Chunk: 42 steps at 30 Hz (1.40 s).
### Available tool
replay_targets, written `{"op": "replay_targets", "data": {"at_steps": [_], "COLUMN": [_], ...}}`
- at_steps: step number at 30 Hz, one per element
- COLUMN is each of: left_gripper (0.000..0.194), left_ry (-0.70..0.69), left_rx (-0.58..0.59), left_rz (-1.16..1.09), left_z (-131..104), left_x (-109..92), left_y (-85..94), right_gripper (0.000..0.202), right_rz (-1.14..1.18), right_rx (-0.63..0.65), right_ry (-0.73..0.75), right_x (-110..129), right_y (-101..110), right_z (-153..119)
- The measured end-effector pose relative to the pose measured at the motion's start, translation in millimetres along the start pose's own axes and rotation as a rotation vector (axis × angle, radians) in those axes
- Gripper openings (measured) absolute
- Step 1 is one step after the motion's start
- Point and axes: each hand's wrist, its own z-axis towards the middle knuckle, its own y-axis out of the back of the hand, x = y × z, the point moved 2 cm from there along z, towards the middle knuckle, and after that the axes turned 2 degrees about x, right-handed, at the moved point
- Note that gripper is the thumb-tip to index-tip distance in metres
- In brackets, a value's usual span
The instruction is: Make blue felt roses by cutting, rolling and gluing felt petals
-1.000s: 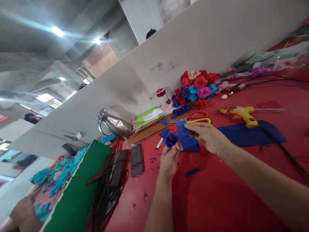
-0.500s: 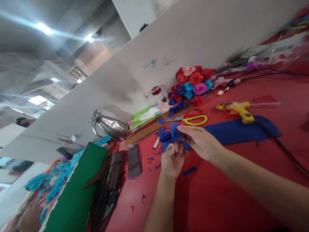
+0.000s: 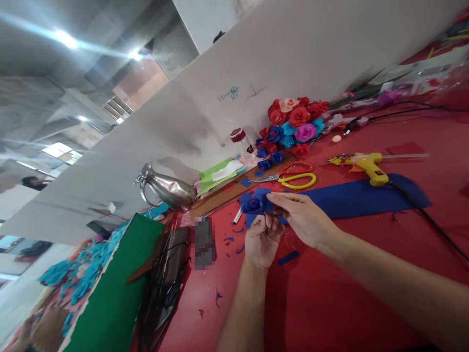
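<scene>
A blue paper flower [image 3: 252, 204] with a small red spot at its centre is held up over the red table [image 3: 311, 288]. My left hand [image 3: 263, 239] is closed around its underside, fingers curled. From the right, my right hand [image 3: 298, 212] pinches an outer petal between thumb and fingers. Behind the hands lies a long blue strip [image 3: 344, 198]. Scissors [image 3: 289, 180] with one red and one yellow handle rest just beyond the flower. A yellow glue gun [image 3: 361, 164] lies on its side at the right, with a glue stick in its back.
Blue scraps [image 3: 240, 239] and a white marker [image 3: 237, 216] lie left of the flower. A bunch of finished flowers [image 3: 293, 120], a lidded jar [image 3: 242, 143] and a steel jug [image 3: 164, 188] stand along the wall. A green board [image 3: 113, 288] borders the left, with another person's hand [image 3: 51, 322] beyond.
The petal at my right fingers, upright before, now lies lower and closer against the flower. My right hand has shifted slightly left; my left hand has stayed in place.
</scene>
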Motion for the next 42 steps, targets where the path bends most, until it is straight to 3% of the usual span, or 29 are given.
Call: {"op": "replay_targets", "data": {"at_steps": [16, 25, 34, 42], "left_gripper": [0.029, 0.035, 0.038, 0.030], "left_ry": [-0.089, -0.105, -0.122, -0.133], "left_rx": [-0.008, -0.076, -0.083, -0.085], "left_rz": [-0.025, -0.008, 0.009, -0.021], "left_z": [4.6, 4.5, 5.3, 6.4], "left_x": [2.5, 2.4, 2.0, 1.6], "left_y": [4.9, 3.4, 5.6, 7.9], "right_gripper": [0.028, 0.010, 0.026, 0.025], "right_rz": [-0.066, -0.151, -0.283, -0.364], "right_rx": [0.021, 0.009, 0.057, 0.102], "right_ry": [0.110, 0.157, 0.168, 0.139], "right_x": [0.3, 5.6, 7.5, 7.9], "right_y": [-8.6, -11.1, -12.6, -8.6], "right_z": [-6.3, -9.7, -11.2, -9.1]}}
